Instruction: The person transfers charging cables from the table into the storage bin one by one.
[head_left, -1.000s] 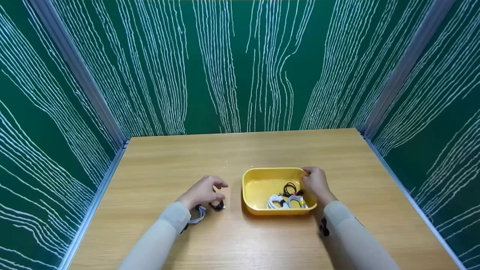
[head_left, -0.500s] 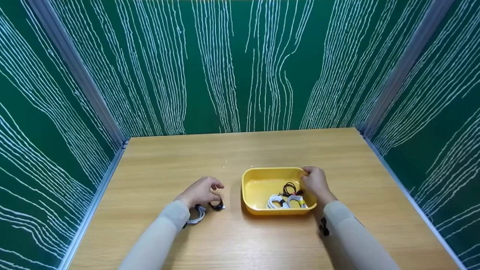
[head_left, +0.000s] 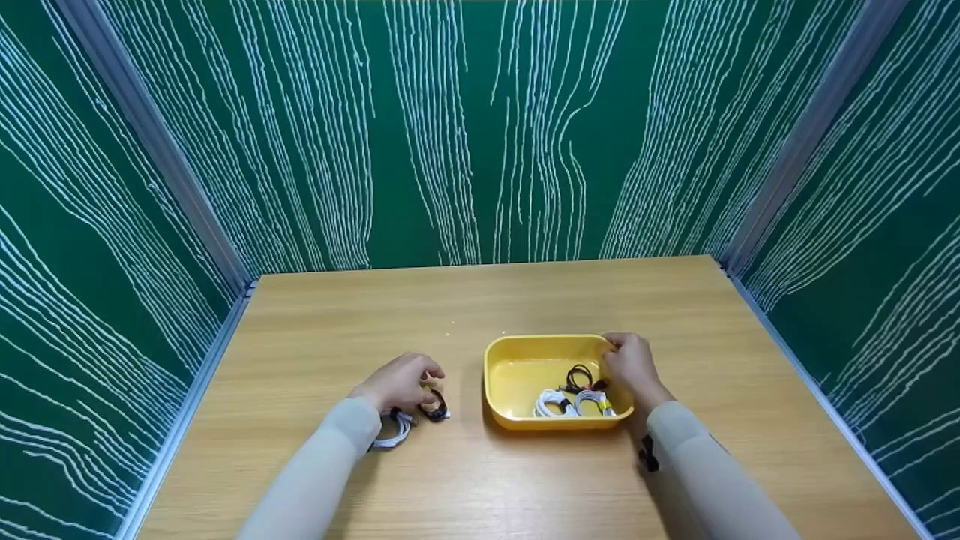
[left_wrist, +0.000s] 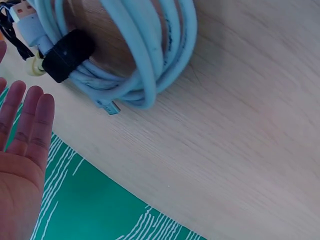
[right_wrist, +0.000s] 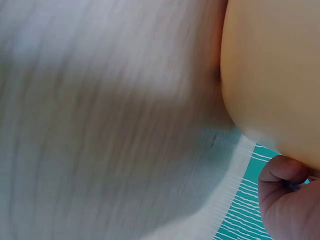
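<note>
3 cables (head_left: 577,388) occupy a yellow box (head_left: 555,424) the right hand (head_left: 632,367) grips. The left hand (head_left: 400,381), unclenched, is beside a black coil (head_left: 437,414).

The yellow tray (head_left: 555,424) is showing smooth, glossy plastic, and the tabletop (head_left: 525,480) is displaying wood grain with a soft sheen. The pale cable (left_wrist: 148,65) is wearing a smooth plastic jacket under a matt, dark, cloth-like strap (left_wrist: 68,54). The left sleeve (head_left: 304,480) is looking like matt cloth; the grey posts (head_left: 161,124), softly blurred, are perhaps showing satin metal.
</note>
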